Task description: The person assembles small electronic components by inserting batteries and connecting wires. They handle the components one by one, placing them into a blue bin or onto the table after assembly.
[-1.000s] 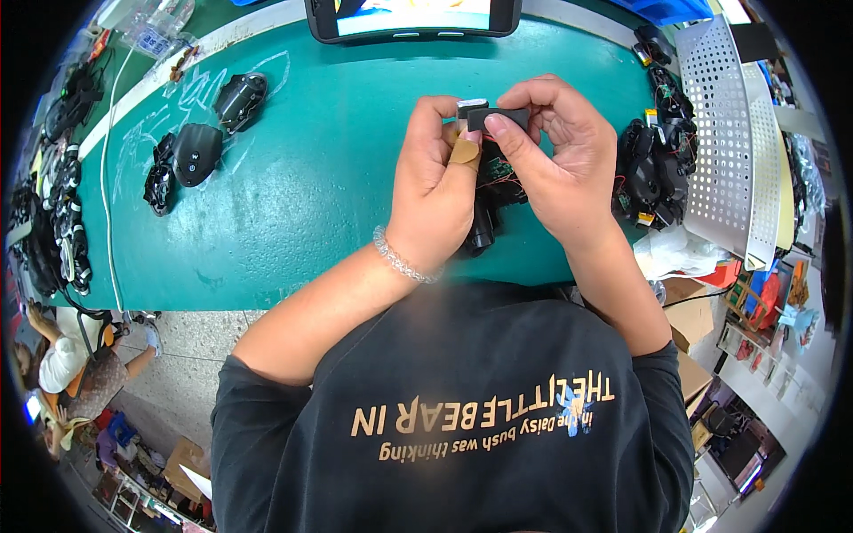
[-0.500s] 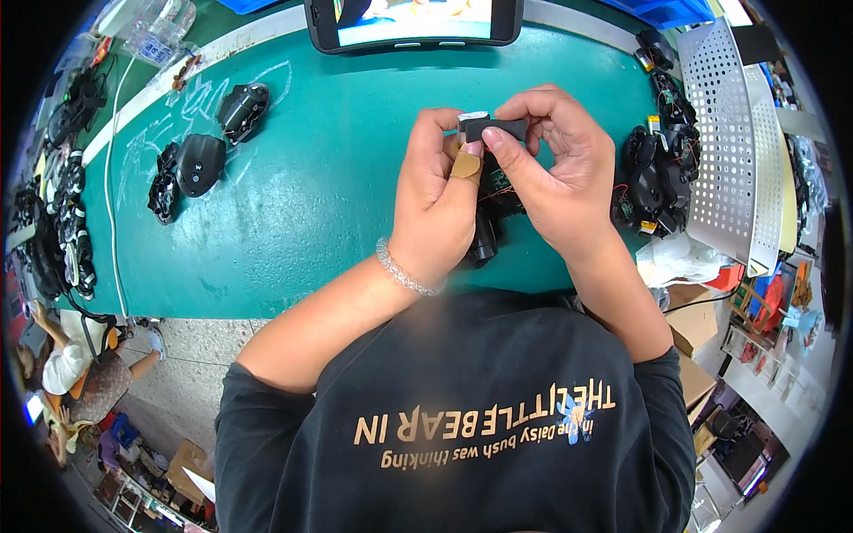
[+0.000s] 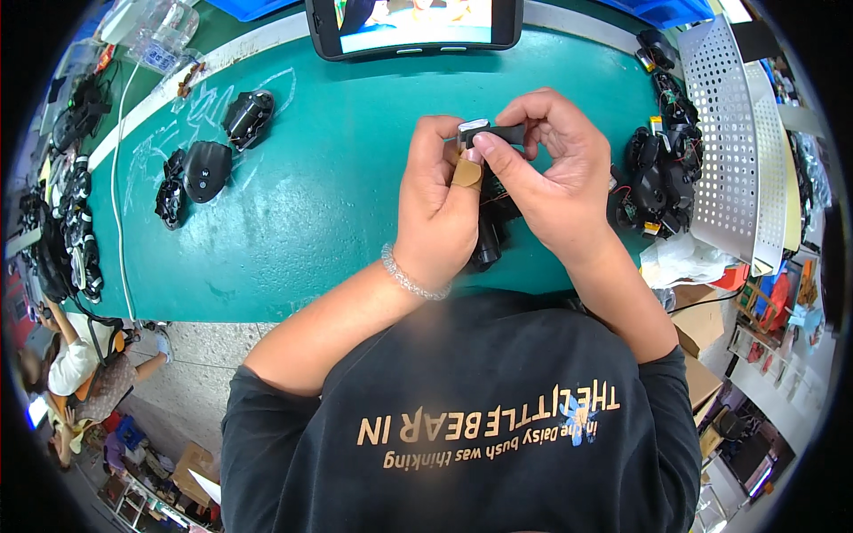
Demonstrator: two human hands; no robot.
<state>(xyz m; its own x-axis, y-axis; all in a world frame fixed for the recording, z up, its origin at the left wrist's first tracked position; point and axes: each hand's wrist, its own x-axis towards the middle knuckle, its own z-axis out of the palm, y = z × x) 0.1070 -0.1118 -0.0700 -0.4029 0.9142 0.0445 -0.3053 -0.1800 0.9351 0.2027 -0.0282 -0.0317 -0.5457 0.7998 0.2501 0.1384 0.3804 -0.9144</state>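
Above the green table, my left hand (image 3: pixel 437 200) pinches a small block (image 3: pixel 474 124) with a whitish top, a tan cover on its thumb. My right hand (image 3: pixel 562 169) grips a flat black strip (image 3: pixel 508 134) between thumb and fingers. The strip lies against the block's side, and the fingers hide part of both. Below my hands rests a black device part (image 3: pixel 487 247), mostly covered by them. To the left are a black computer mouse shell (image 3: pixel 209 171), an opened dark shell piece (image 3: pixel 171 188) and another black mouse part (image 3: pixel 249 118).
A phone-like screen (image 3: pixel 413 44) stands at the table's far edge. Several black mouse parts with wires (image 3: pixel 653 178) are heaped at the right beside a perforated metal tray (image 3: pixel 721 133). A white cable (image 3: pixel 115 204) runs along the left. Another person (image 3: pixel 75 364) is at lower left.
The block's whitish top has tilted more into view, and the black strip has turned slightly against it. Both hands keep their grips; the whole view has shifted a little.
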